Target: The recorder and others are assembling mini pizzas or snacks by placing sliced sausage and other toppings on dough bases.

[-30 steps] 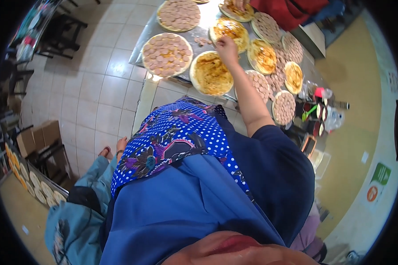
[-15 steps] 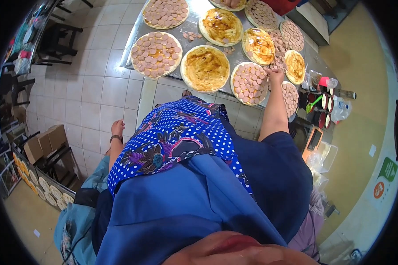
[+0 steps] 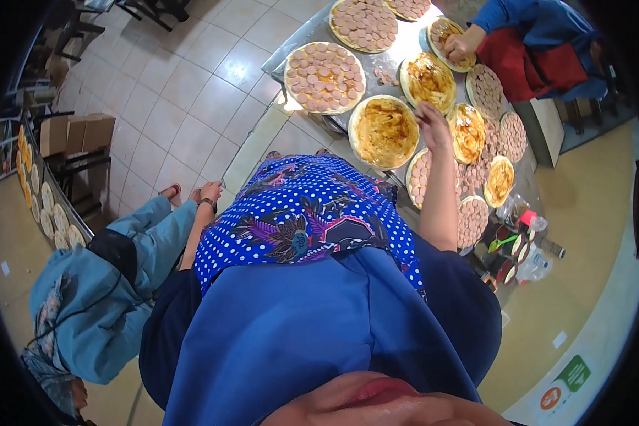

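My right hand [image 3: 434, 129] is raised over the table between a round base spread with brown sauce [image 3: 382, 132] and a base covered in sausage slices [image 3: 420, 177], which my wrist partly hides. Its fingers are bent together; whatever is in them is too small to make out. Loose sausage slices [image 3: 476, 174] lie in a pile to the right, among more bases. My left hand [image 3: 209, 192], with a band at the wrist, hangs low at my side, away from the table. Its fingers are loosely apart, and nothing shows in them.
Across the table a co-worker's hand [image 3: 463, 44] rests over another base. A person in teal clothes [image 3: 99, 305] is close on my left. Cups and bottles [image 3: 522, 248] crowd the table's right end. Cardboard boxes [image 3: 78, 133] and a rack of bases [image 3: 50, 202] stand farther left.
My right hand has lifted from the loose sausage slices and moved left toward the sauced base. My view has turned, so more of the co-worker and the person in teal shows.
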Motion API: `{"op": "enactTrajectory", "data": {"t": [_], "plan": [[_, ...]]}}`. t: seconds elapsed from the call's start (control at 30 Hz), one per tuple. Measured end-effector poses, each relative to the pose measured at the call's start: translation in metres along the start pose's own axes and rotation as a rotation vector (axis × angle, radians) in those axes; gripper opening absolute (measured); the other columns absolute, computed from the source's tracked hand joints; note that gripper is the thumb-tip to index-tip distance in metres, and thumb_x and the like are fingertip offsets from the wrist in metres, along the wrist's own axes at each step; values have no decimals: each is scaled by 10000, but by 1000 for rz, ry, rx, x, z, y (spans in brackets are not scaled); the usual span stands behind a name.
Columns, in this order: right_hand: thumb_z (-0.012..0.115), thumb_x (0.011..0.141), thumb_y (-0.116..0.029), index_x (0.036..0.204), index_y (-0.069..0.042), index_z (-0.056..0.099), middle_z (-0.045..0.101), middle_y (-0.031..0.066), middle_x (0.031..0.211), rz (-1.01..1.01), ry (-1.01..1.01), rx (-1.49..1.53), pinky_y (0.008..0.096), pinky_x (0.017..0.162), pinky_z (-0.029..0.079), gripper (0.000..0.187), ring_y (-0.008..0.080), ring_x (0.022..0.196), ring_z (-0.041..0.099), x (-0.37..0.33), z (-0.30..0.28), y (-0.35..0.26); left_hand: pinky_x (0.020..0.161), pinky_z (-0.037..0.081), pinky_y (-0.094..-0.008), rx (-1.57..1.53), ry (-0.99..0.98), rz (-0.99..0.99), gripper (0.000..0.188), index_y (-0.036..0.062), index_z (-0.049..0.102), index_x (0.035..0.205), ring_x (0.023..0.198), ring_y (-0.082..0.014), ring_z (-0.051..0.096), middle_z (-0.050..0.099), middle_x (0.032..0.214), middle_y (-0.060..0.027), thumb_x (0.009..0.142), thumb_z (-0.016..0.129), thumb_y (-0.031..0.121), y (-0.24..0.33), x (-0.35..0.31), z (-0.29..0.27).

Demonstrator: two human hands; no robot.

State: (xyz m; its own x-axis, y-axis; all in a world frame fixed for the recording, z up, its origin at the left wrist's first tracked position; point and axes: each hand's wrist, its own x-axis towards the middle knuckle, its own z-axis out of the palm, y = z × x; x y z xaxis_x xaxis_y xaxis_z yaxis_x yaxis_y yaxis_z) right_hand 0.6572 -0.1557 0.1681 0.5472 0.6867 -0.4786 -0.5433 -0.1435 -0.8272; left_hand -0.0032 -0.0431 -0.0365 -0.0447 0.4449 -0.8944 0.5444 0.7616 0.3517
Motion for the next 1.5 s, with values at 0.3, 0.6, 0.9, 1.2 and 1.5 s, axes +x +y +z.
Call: {"op": "enactTrajectory", "data": {"t": [0.3, 0.6, 0.9, 1.2, 1.5], "plan": [[654, 738, -49, 903, 8, 651, 662, 68, 803, -101, -244, -760, 227, 590, 470, 174, 123, 701, 605, 70, 143, 36, 535, 405, -256, -121, 103, 45, 328, 26, 594, 978, 637, -115, 529, 611, 780, -44, 798, 593, 300, 10, -49, 14], [686, 736, -122, 774, 5, 618, 619, 61, 631, -422, -331, -1277, 250, 475, 459, 150, 115, 524, 578, 83, 180, 70, 462, 398, -249, -295, 193, -73, 296, 6, 625, 909, 507, -119, 499, 599, 687, -57, 790, 625, 277, -63, -37, 19], [695, 730, -118, 828, 8, 639, 639, 91, 706, -214, -356, -1020, 238, 551, 465, 169, 114, 605, 594, 83, 180, 54, 476, 405, -249, -327, 207, -38, 294, 6, 623, 927, 528, -123, 512, 607, 703, -64, 786, 630, 263, -59, -41, 19], [693, 676, -136, 775, -21, 648, 601, 108, 711, -676, -341, -1410, 317, 627, 474, 159, 193, 654, 588, 66, 203, 65, 537, 426, -262, -294, 251, 11, 334, 3, 614, 955, 603, -130, 533, 618, 748, -70, 775, 637, 283, -49, -28, 15], [654, 722, -142, 850, -80, 673, 581, 97, 795, -595, -236, -1383, 343, 649, 469, 144, 233, 714, 602, 68, 160, 25, 467, 403, -242, -320, 192, -15, 288, -2, 606, 920, 528, -131, 513, 593, 701, -67, 777, 642, 245, -58, -33, 20]]}}
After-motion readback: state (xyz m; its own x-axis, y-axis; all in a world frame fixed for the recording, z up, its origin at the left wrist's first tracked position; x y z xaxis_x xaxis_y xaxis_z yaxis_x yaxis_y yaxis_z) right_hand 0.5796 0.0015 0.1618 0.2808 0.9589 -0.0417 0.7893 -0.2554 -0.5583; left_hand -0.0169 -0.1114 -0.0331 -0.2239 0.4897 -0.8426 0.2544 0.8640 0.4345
